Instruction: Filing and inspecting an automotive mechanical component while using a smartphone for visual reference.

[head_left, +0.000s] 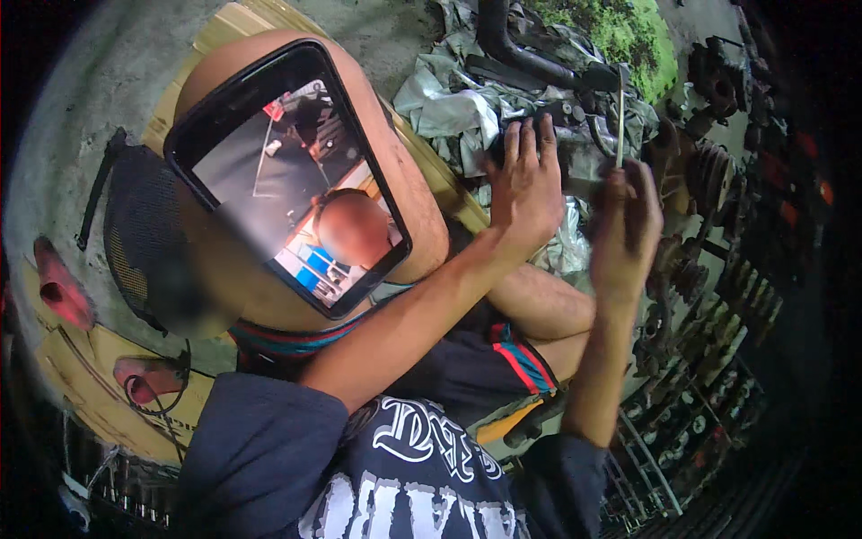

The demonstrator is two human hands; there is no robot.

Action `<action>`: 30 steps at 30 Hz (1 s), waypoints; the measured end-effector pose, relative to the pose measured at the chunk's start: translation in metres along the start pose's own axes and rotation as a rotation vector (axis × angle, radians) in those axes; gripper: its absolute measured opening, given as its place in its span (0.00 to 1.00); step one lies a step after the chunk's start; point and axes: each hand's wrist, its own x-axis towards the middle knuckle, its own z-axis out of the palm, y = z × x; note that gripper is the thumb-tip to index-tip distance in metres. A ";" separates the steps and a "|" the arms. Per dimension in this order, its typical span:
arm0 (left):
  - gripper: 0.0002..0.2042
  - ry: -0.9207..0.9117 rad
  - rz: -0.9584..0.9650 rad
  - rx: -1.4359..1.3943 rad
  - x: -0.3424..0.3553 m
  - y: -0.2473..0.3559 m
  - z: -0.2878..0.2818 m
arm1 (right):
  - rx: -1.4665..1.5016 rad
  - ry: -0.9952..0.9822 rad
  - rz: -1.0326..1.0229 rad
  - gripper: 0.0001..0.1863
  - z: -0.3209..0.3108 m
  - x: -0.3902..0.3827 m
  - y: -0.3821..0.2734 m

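Note:
My left hand (527,184) lies over a dark, greasy metal part (567,115), its fingers stretched out and fingertips resting on it; the thumb side is partly hidden. Closed around the lower end of a thin, pale metal rod-like tool (620,117) is my right hand (627,220), slightly blurred. The tool points away from me, its far end beside a black curved tube (516,45). Its exact kind is too small to tell. Crumpled grey-silver sheeting (453,108) lies beneath and around the metal part.
A phone (292,180) with a lit screen rests on my left leg. Many rusty machine parts (714,175) and rods crowd the right side. A green mottled surface (633,45) lies at the far right. Cardboard (90,386) and red objects (63,283) are at left.

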 end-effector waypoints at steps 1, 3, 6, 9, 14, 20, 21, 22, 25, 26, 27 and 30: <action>0.37 0.004 0.031 -0.012 0.002 -0.002 0.005 | -0.055 0.019 -0.051 0.10 0.014 -0.008 0.000; 0.29 0.395 0.415 0.379 0.006 -0.035 0.019 | 0.324 -0.033 0.023 0.09 0.052 -0.022 -0.027; 0.38 0.224 0.268 0.289 0.003 -0.018 0.016 | 0.344 -0.037 -0.229 0.12 0.083 -0.029 -0.019; 0.50 0.048 0.092 0.108 -0.002 0.012 -0.003 | 0.519 -0.283 0.005 0.38 0.084 -0.053 -0.059; 0.51 0.005 0.018 0.066 -0.001 0.007 -0.008 | 0.333 -0.285 -0.306 0.56 0.118 -0.073 -0.071; 0.51 -0.003 0.014 0.084 0.000 0.005 -0.014 | 0.107 -0.194 -0.333 0.54 0.129 -0.076 -0.093; 0.50 0.004 0.011 0.072 -0.001 0.006 -0.013 | 0.105 -0.187 -0.340 0.54 0.131 -0.077 -0.095; 0.50 0.008 0.018 0.077 -0.002 0.008 -0.014 | 0.119 -0.145 -0.335 0.54 0.135 -0.078 -0.096; 0.51 -0.009 0.012 0.051 -0.002 0.010 -0.015 | 0.120 -0.079 -0.317 0.52 0.140 -0.082 -0.101; 0.51 -0.007 0.017 0.060 -0.002 0.010 -0.015 | 0.099 -0.062 -0.300 0.52 0.141 -0.083 -0.103; 0.51 -0.017 0.013 0.059 -0.002 0.009 -0.014 | 0.108 -0.056 -0.301 0.52 0.142 -0.083 -0.103; 0.51 -0.033 0.017 0.053 -0.002 0.010 -0.014 | 0.178 -0.055 -0.297 0.50 0.142 -0.084 -0.104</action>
